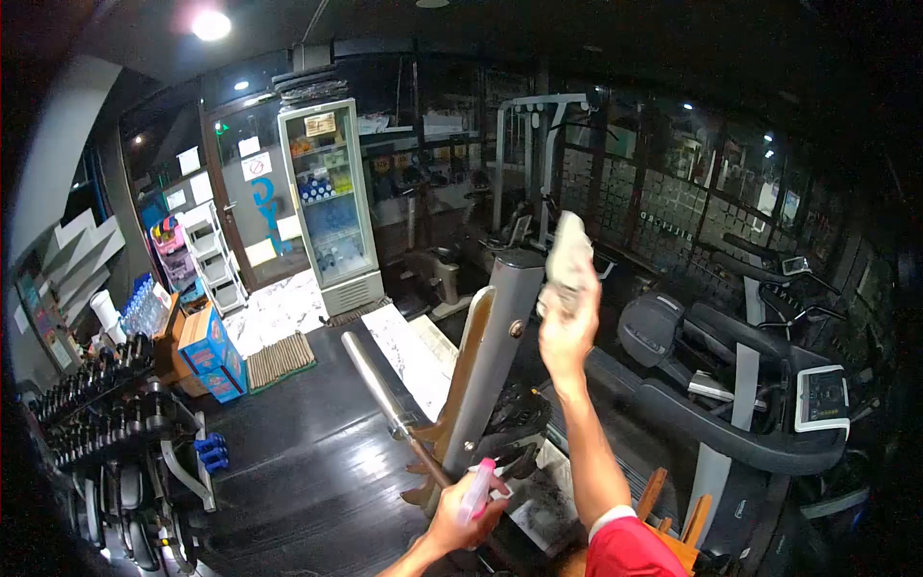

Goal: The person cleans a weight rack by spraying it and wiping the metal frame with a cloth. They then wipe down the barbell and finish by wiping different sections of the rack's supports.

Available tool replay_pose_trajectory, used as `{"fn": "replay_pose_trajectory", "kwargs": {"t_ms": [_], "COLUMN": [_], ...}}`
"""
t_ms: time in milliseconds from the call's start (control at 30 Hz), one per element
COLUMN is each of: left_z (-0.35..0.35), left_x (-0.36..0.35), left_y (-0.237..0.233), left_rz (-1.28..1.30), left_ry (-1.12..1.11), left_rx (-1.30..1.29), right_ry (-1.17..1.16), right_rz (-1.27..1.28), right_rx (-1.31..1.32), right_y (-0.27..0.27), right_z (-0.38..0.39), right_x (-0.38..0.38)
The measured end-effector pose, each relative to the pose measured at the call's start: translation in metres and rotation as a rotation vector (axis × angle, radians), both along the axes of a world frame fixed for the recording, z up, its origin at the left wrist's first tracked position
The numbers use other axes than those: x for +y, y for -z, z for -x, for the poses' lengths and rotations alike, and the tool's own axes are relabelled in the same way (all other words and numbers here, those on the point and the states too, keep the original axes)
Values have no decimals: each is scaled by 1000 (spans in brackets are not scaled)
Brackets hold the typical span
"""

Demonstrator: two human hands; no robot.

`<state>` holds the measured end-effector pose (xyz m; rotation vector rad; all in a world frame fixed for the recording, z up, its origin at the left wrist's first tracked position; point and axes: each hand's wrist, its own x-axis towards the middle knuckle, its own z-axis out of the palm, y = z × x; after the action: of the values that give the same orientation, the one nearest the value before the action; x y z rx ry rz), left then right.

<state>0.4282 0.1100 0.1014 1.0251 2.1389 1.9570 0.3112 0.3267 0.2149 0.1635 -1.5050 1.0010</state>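
A light-coloured cloth (pixel 571 252) is bunched up in my right hand (pixel 567 332), which is raised beside the top of a grey metal upright (pixel 500 337). My fingers are closed round the cloth. Lower down, my left hand (pixel 460 514) grips a small bottle with a pink top (pixel 478 490). It is close to a barbell (pixel 385 389) that lies across the notched hooks (pixel 423 486) of the upright. The palm side of the left hand is hidden.
A dumbbell rack (pixel 106 433) stands at the left, near a blue box (pixel 212 351). A drinks fridge (pixel 332 202) is at the back. Exercise machines (pixel 740 385) fill the right side. Wooden pieces (pixel 687 524) stick up by my right arm.
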Motion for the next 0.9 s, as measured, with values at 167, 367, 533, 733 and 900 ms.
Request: {"fn": "replay_pose_trajectory", "kwargs": {"t_ms": [167,367,533,733,900], "left_z": [-7,-7,-9,-13,-13], "left_x": [-16,-33,-39,-41,-43], "left_y": [39,76,82,68,83], "left_rz": [-42,43,52,142,131], "left_ry": [34,-155,-151,-37,71], "left_rx": [-211,-130,-73,-338,-265], "right_ry": [304,37,-256,-363,-345], "right_rz": [-616,-276,-51,453,310], "right_rx": [-211,-258,-448,-265,51], "right_y": [15,96,134,91,11], "right_z": [31,7,-23,-32,-10], "right_x": [-35,-87,-91,-42,-21]}}
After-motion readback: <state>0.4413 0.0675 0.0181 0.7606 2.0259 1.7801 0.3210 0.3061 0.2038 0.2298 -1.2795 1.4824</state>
